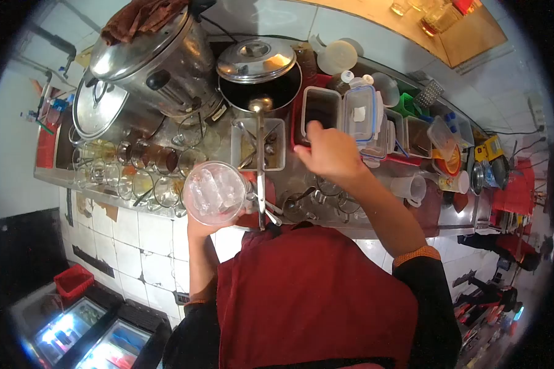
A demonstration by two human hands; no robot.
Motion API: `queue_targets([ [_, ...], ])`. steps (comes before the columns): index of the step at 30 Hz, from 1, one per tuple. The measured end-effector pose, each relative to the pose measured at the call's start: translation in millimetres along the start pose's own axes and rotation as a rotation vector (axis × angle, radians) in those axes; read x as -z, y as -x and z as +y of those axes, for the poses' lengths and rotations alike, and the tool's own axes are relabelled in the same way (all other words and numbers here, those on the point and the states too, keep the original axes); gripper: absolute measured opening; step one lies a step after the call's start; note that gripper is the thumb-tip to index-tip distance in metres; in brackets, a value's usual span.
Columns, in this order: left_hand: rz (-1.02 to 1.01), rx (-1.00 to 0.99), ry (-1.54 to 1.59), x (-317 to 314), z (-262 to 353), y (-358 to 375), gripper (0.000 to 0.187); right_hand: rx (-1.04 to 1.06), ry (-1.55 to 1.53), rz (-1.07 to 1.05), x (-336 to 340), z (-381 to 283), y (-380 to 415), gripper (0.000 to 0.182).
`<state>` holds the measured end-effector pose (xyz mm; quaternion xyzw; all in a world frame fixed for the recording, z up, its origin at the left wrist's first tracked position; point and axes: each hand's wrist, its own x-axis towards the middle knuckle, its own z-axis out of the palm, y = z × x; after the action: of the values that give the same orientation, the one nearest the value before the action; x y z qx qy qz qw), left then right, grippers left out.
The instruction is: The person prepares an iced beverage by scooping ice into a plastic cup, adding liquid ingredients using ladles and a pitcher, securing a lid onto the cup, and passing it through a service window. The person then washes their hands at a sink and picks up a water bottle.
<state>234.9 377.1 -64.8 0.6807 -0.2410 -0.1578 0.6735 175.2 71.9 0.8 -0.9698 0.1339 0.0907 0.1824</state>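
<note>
My left hand [199, 229] is wrapped round a clear glass mug [215, 194] holding several ice cubes, its handle toward the right. My right hand [333, 152] is over the near edge of an open plastic container [322, 106] with dark contents. Its fingers are curled, and anything between them is hidden. A clear-lidded box [359, 114] with blue edging lies just right of that container. Between my hands, a long-handled metal ladle [260, 160] extends across a plastic tub [277, 161] of utensils, its upper end at a lidded pot [256, 60].
Large steel pots [160, 67] stand at the back left. Several glass mugs [166, 192] line the counter's left front edge. More containers, a green basket [407, 104] and plastic cups [408, 187] are on the right. Other people [511, 249] appear at the far right.
</note>
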Motion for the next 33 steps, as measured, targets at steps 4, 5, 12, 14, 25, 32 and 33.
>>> queue_targets([
  [4,-0.045,0.074,-0.006,12.9,-6.4,13.0,0.097,-0.281,-0.066,-0.157,-10.2,11.1,-12.9,0.053],
  [5,-0.070,0.125,-0.023,13.2,-9.0,14.2,0.095,-0.333,-0.157,-0.216,-20.3,18.7,-16.4,0.052],
  [12,-0.076,-0.012,0.055,-12.9,8.0,-8.9,0.092,-0.329,-0.644,-0.308,-45.5,53.4,-29.2,0.049],
  [14,-0.149,0.073,0.026,-16.7,-1.5,-12.2,0.090,-0.323,-0.773,-0.321,-39.4,42.3,-31.5,0.052],
  [25,-0.427,0.038,0.005,-63.9,12.7,-32.7,0.085,-0.663,-1.727,-0.358,-74.5,55.9,-26.9,0.036],
  [32,-0.315,0.193,0.171,-112.1,12.5,-42.9,0.087,0.050,0.041,0.568,-33.4,59.7,-8.8,0.023],
  [33,-0.322,0.195,0.173,-115.6,11.1,-46.2,0.087,-0.012,-0.055,0.596,-24.3,57.4,-8.5,0.022],
])
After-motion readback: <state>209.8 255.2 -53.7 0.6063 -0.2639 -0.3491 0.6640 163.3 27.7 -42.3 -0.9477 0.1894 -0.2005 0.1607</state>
